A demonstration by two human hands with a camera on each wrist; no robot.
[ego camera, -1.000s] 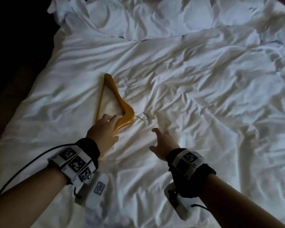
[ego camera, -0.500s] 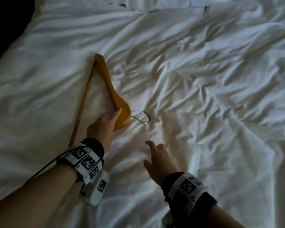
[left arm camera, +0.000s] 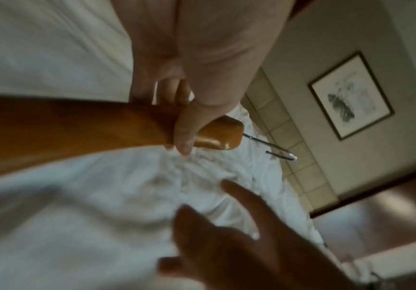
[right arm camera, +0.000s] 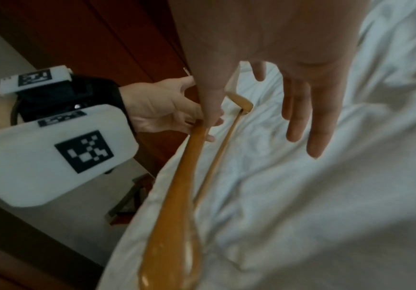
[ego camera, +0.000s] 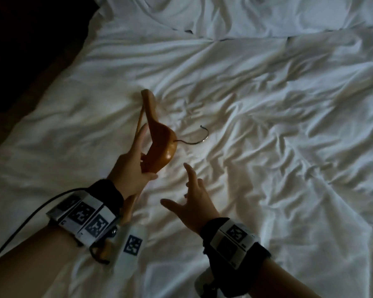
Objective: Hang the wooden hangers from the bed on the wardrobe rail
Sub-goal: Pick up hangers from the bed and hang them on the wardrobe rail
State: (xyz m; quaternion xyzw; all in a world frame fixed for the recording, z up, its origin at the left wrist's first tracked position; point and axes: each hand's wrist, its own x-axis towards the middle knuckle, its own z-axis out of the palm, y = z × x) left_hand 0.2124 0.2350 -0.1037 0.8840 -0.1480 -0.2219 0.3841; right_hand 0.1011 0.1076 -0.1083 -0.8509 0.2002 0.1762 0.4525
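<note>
A wooden hanger [ego camera: 159, 143] with a metal hook [ego camera: 199, 138] is lifted off the white bed, its far end [ego camera: 146, 94] still near the sheet. My left hand [ego camera: 136, 166] grips it just below the neck, thumb over the wood [left arm camera: 184, 135] and fingers behind it. In the left wrist view the hook [left arm camera: 276, 150] points away over the bed. My right hand [ego camera: 192, 203] hovers open just right of the hanger, fingers spread, holding nothing. The right wrist view shows the hanger [right arm camera: 177, 196] running toward my left hand [right arm camera: 167, 109]. No wardrobe rail is in view.
The crumpled white duvet [ego camera: 267, 147] covers the bed, with pillows [ego camera: 224, 16] at the far end. Dark floor [ego camera: 19, 50] lies beyond the bed's left edge. A framed picture [left arm camera: 348, 96] hangs on the wall, with dark wood furniture [right arm camera: 102, 39] beside the bed.
My left hand has closed round the hanger and raised its hook end off the sheet, tipping it on edge. My right hand has stayed open beside it.
</note>
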